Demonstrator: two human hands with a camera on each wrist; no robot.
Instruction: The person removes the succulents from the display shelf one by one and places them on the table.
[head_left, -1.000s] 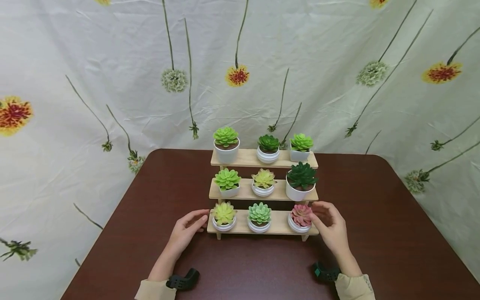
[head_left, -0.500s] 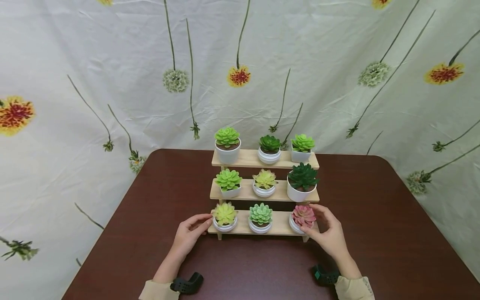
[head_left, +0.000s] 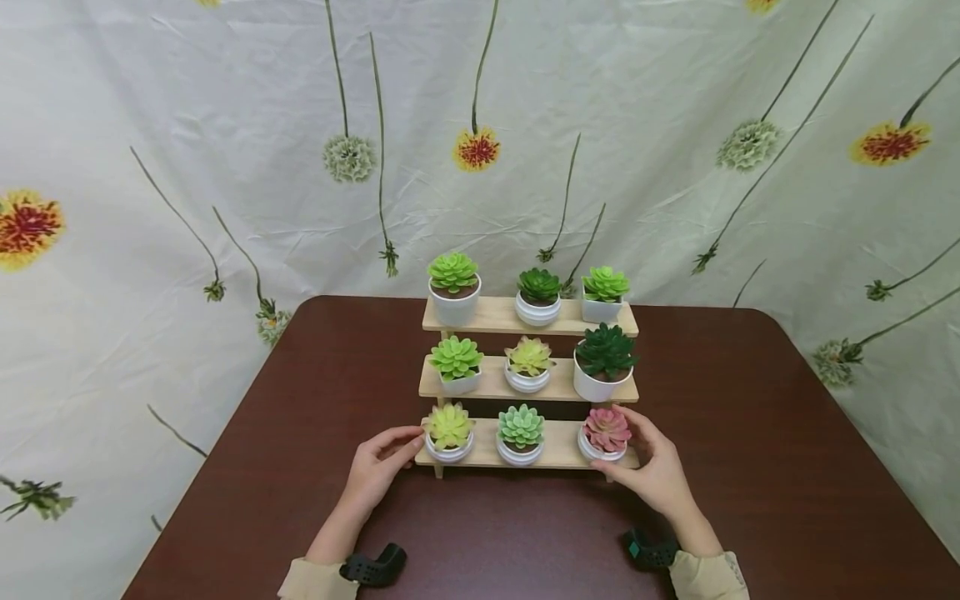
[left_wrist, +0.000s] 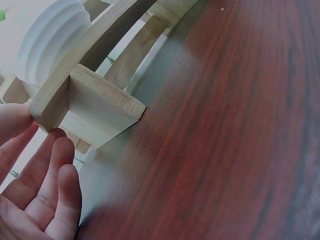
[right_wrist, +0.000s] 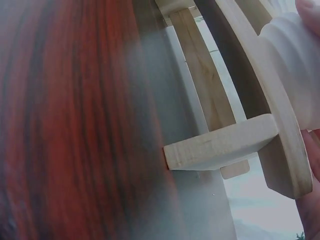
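A three-tier wooden plant stand (head_left: 558, 443) holds potted succulents. My left hand (head_left: 378, 467) pinches the left end of its bottom shelf; in the left wrist view the thumb (left_wrist: 15, 120) lies at the shelf corner, with curled fingers below. Beside it sits a yellow-green succulent (head_left: 448, 425) in a white pot. At the other end, my right hand (head_left: 654, 468) grips the ridged white pot (right_wrist: 292, 65) of a pink succulent (head_left: 607, 429), thumb in front and forefinger behind. A pale green succulent (head_left: 521, 427) stands between them.
The middle shelf (head_left: 491, 382) and top shelf (head_left: 495, 317) carry several more succulents, including a tall dark green one (head_left: 604, 350) right behind the pink one. The stand is on a dark reddish-brown table (head_left: 487, 533). A floral cloth (head_left: 262, 100) hangs behind.
My left hand has moved right onto the shelf end. My right thumb has gone from the pink leaves down and left to the pot's front, while the forefinger has settled behind the plant.
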